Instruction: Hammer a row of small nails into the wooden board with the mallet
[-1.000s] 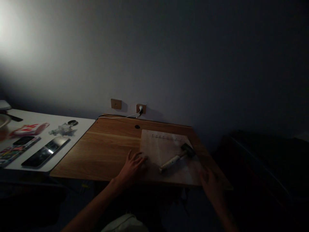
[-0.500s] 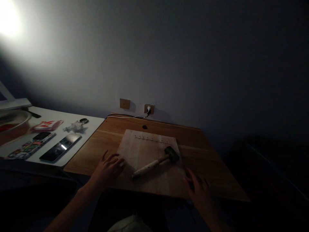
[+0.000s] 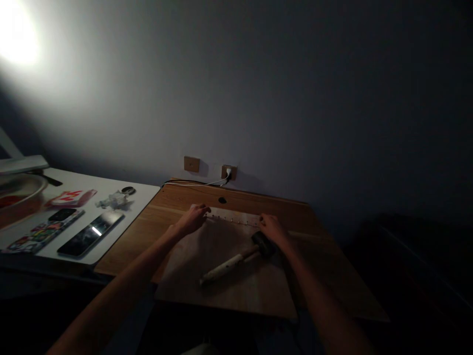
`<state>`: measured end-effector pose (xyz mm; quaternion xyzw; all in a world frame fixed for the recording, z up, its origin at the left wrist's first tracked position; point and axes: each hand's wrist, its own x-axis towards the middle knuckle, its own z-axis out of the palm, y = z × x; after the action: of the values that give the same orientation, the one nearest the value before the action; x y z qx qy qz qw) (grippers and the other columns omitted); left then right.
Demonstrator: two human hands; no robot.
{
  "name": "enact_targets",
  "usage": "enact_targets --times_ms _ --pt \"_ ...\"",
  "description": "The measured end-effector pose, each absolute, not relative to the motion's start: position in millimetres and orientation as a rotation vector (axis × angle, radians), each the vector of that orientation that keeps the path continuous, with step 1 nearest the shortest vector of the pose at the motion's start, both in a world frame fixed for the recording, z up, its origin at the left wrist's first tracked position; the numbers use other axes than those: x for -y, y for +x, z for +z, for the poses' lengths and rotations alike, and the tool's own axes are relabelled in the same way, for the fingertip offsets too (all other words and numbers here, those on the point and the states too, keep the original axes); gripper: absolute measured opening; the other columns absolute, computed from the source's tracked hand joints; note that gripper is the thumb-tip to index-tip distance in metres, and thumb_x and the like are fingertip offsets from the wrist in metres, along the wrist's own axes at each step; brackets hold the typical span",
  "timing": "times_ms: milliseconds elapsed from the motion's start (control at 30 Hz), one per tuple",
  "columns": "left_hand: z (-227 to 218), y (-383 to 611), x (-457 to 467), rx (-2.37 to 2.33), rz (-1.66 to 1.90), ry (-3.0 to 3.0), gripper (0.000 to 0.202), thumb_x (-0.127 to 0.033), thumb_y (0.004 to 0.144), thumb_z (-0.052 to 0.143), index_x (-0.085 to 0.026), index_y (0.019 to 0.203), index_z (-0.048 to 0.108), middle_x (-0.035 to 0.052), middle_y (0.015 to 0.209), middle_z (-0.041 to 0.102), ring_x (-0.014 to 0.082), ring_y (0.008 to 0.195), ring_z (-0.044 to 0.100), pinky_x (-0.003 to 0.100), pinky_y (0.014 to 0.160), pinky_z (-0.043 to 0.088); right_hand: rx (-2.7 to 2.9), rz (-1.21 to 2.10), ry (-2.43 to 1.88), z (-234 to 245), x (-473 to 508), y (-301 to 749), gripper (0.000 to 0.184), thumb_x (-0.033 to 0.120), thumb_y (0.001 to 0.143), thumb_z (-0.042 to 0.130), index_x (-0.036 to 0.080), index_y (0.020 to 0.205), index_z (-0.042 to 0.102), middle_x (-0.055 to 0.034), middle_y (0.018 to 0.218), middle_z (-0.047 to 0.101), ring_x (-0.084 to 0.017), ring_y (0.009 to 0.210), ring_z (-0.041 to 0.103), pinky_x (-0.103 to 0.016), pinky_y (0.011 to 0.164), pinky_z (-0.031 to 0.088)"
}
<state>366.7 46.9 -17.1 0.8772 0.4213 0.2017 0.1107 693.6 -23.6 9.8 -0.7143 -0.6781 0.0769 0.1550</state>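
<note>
Your left hand [image 3: 192, 220] and right hand [image 3: 271, 228] rest on the two far corners of a pale wooden board [image 3: 221, 283], which lies flat on a brown desk [image 3: 166, 204] in a dim room. One hand at each corner looks like a way to steady or square the board. The left grip shows fingers curled down over the corner, and the right grip lies low on the board's surface. In this light you cannot tell whether either grip is clamped on the edge or only pressing on it.

A mallet [image 3: 236, 259] lies on its side across the middle of the board. Its dark head is just beside your right hand and its light handle points toward the board's near left. Neither hand holds it, and laid flat like this it seems unlikely to roll.

A row of small nails [image 3: 232, 220] stands along the board's far edge, between your hands. The board's near edge appears to hang over the desk front. Beyond the board, a plug sits in a wall socket [image 3: 229, 172]. Well to the board's left, a phone [image 3: 90, 234] lies on a white desk [image 3: 138, 195] among other small items.
</note>
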Motion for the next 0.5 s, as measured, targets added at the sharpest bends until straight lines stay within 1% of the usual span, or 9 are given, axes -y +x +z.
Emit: enact_targets --times_ms 133,233,333,400,433,500 --pt "-29 373 -63 -1.183 0.535 2.549 0.030 -0.002 0.082 0.048 -0.015 0.092 0.073 0.0112 0.095 0.073 0.0212 0.090 0.067 0.028 0.083 0.050 1.915 0.366 -2.055 -3 -2 683 0.004 0.018 0.084 0.067 0.018 0.082 0.071 -0.0113 0.090 0.076 -0.023 0.097 0.070 -0.028 0.084 0.046" --pt "-33 371 -69 -1.180 0.594 2.480 0.027 -0.003 0.082 0.050 -0.017 0.089 0.073 0.0093 0.092 0.073 0.0198 0.087 0.066 0.027 0.082 0.048 1.862 0.461 -1.997 -8 -7 682 0.006 0.018 0.081 0.069 0.019 0.075 0.068 -0.0110 0.086 0.076 -0.023 0.096 0.070 -0.030 0.085 0.047" --pt "-30 370 -76 -1.143 0.731 2.380 0.021 -0.010 0.085 0.053 -0.018 0.090 0.072 0.0081 0.092 0.073 0.0179 0.084 0.065 0.026 0.079 0.047 1.788 0.532 -1.885 -5 -10 688 0.008 0.017 0.077 0.068 0.019 0.071 0.065 -0.0088 0.084 0.074 -0.022 0.093 0.069 -0.030 0.085 0.048" --pt "-26 371 -81 -1.135 0.909 2.226 0.015 -0.018 0.085 0.057 -0.017 0.087 0.071 0.0074 0.088 0.071 0.0169 0.080 0.063 0.025 0.076 0.047 1.709 0.572 -1.796 -2 -12 693 0.003 0.021 0.079 0.064 0.020 0.075 0.064 -0.0067 0.083 0.072 -0.020 0.087 0.068 -0.029 0.081 0.049" --pt "-25 373 -83 -1.138 1.014 2.084 0.013 -0.023 0.085 0.059 -0.016 0.087 0.071 0.0066 0.085 0.070 0.0164 0.077 0.063 0.025 0.073 0.047 1.660 0.595 -1.753 0 -13 696 0.007 0.025 0.081 0.060 0.020 0.079 0.064 -0.0058 0.082 0.071 -0.019 0.081 0.068 -0.029 0.076 0.050" --pt "-24 377 -86 -1.127 1.170 1.685 0.018 -0.030 0.083 0.062 -0.014 0.089 0.069 0.0052 0.078 0.067 0.0149 0.071 0.061 0.023 0.066 0.046 1.560 0.641 -1.678 3 -13 701 0.021 0.035 0.087 0.048 0.021 0.085 0.063 -0.0048 0.079 0.069 -0.018 0.072 0.066 -0.027 0.067 0.051"
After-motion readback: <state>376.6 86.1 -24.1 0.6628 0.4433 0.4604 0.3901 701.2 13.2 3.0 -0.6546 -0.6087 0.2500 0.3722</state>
